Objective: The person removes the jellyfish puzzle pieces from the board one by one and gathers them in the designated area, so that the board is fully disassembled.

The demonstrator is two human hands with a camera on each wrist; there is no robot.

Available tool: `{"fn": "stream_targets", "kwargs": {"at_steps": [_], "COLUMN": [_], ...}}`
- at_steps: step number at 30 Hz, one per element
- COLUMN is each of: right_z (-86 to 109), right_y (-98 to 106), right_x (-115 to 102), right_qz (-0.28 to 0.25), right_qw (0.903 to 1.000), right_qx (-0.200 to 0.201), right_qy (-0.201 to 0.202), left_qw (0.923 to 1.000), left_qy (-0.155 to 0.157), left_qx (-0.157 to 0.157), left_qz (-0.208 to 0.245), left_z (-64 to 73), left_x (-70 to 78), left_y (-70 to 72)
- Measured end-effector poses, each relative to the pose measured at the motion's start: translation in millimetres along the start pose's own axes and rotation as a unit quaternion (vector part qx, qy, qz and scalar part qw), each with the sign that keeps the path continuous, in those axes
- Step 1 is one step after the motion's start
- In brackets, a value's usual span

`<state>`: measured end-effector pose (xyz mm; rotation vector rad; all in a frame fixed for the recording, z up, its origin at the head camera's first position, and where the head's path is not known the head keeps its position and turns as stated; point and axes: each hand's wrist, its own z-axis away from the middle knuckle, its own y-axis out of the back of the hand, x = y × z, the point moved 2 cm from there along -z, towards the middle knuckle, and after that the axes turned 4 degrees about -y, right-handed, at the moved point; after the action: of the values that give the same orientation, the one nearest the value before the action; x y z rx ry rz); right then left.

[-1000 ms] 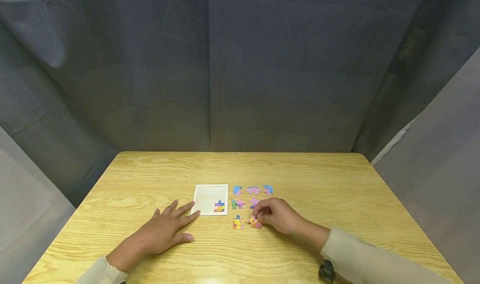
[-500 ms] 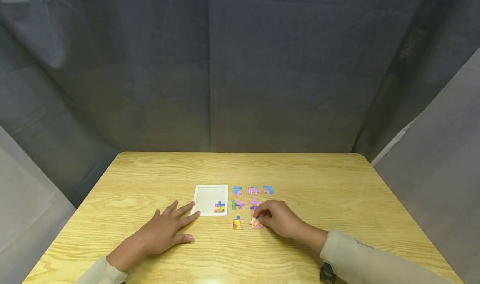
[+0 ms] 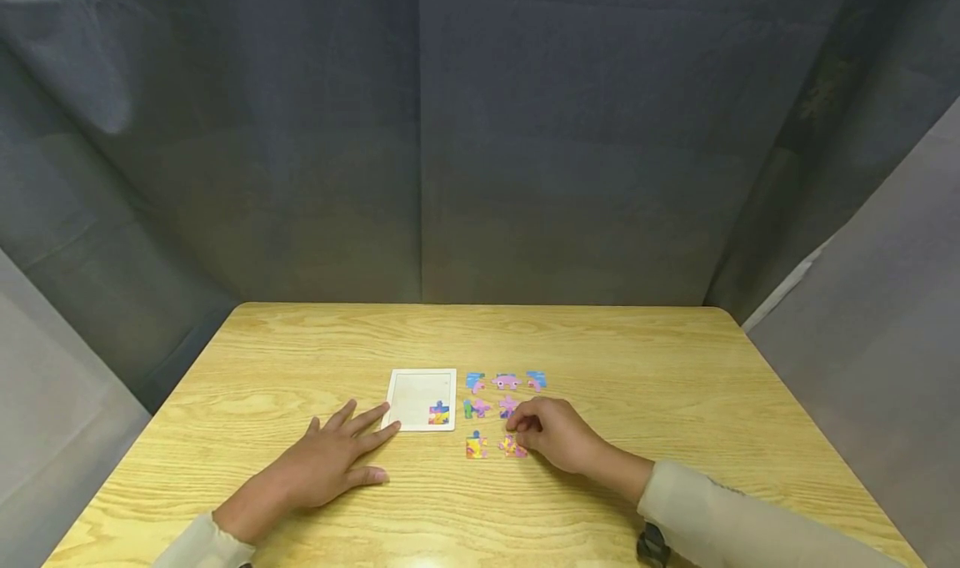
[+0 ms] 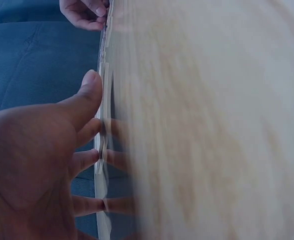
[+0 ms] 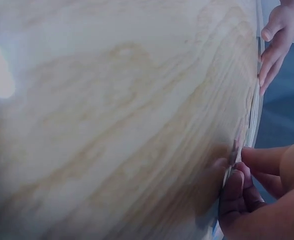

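My left hand (image 3: 330, 459) lies with fingers spread on the table, two fingertips touching the lower left side of a white square puzzle frame (image 3: 417, 372). One jigsaw piece (image 3: 438, 415) sits in the frame's lower right corner. Beyond the frame, my right hand (image 3: 558, 434) has curled fingers and pinches a yellow-and-pink jigsaw piece (image 3: 512, 446) low over the table; fingertips cover its right edge. In the right wrist view, thumb and fingers (image 5: 234, 182) of that hand meet at the tabletop. The left wrist view shows the left palm (image 4: 32, 155) side-on, thumb raised.
Several loose jigsaw pieces lie in rows right of the frame: blue-and-pink ones (image 3: 506, 381) at the back, a green-and-pink one (image 3: 477, 409) in the middle, a yellow one (image 3: 476, 446) in front. Dark curtains (image 3: 420, 134) stand behind the wooden table (image 3: 637, 359).
The piece in my right fingers has shifted slightly right and turned a little. The right hand has barely moved. My left hand and the frame stay put.
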<state>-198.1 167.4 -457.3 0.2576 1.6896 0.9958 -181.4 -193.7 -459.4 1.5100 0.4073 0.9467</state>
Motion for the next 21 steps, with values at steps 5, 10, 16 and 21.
{"fn": "stream_targets", "kwargs": {"at_steps": [5,10,16,21], "right_z": [-9.3,-21.4,-36.8,-50.6], "right_y": [2,-2,-10,-17], "right_x": [-5,-11,-20,-28], "right_qz": [0.0,-0.011,-0.036,-0.025], "right_qw": [1.0,0.9997,0.9992,0.9996], "right_qx": [0.007,0.011,0.007,0.007], "right_qy": [-0.004,-0.019,-0.018,-0.003], "left_qw": [1.0,1.0,1.0,1.0], "left_qy": [0.0,0.001,0.003,0.003], "left_qx": [0.001,-0.002,-0.003,-0.003], "left_qz": [0.001,0.002,0.001,0.002], "left_z": [-0.4,-0.6,-0.5,-0.6], "left_x": [0.1,-0.2,-0.7,-0.1], "left_y": [0.1,-0.1,-0.4,-0.5]}}
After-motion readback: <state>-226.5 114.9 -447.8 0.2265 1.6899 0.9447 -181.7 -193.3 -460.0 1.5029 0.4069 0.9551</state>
